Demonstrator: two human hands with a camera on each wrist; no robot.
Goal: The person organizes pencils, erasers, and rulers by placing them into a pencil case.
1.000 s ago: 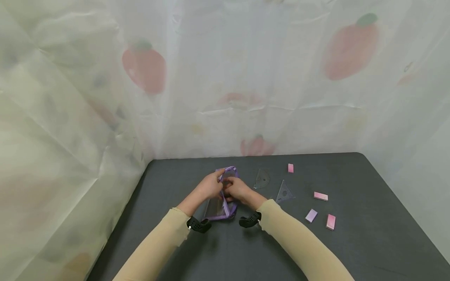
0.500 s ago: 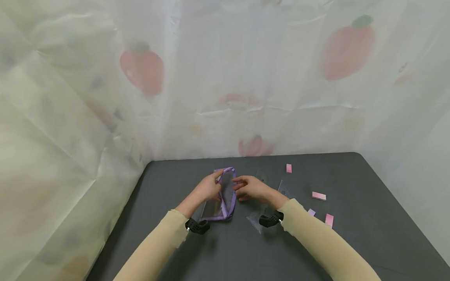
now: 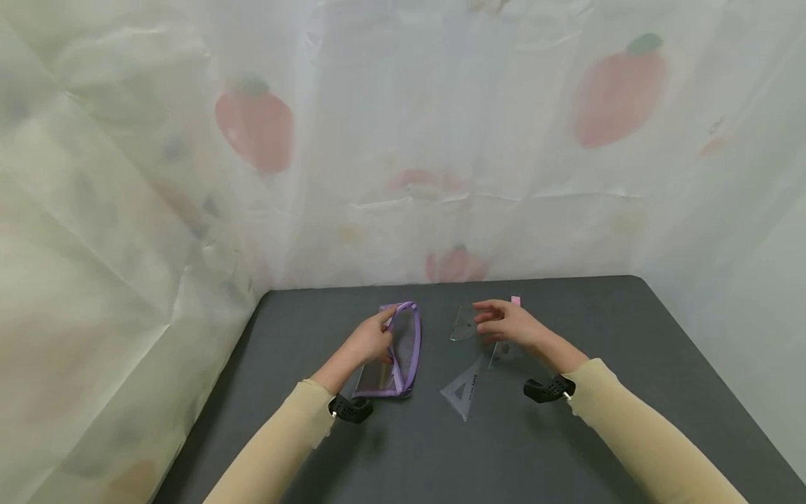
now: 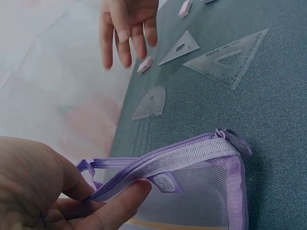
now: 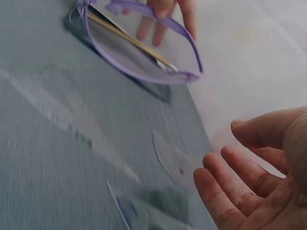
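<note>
Pouch (image 3: 398, 350), purple mesh, lies toward the surface's (image 3: 567, 448) far left edge, its zipper rim pinched apart by the left hand (image 3: 371, 339). Right hand (image 3: 506, 323) hovers open-fingered above the protractor (image 3: 464, 323); gripping that thin plate's edge seems next.

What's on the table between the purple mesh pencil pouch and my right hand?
Only the clear half-round protractor lies between the purple mesh pencil pouch and the right hand, seen in the head view.
</note>
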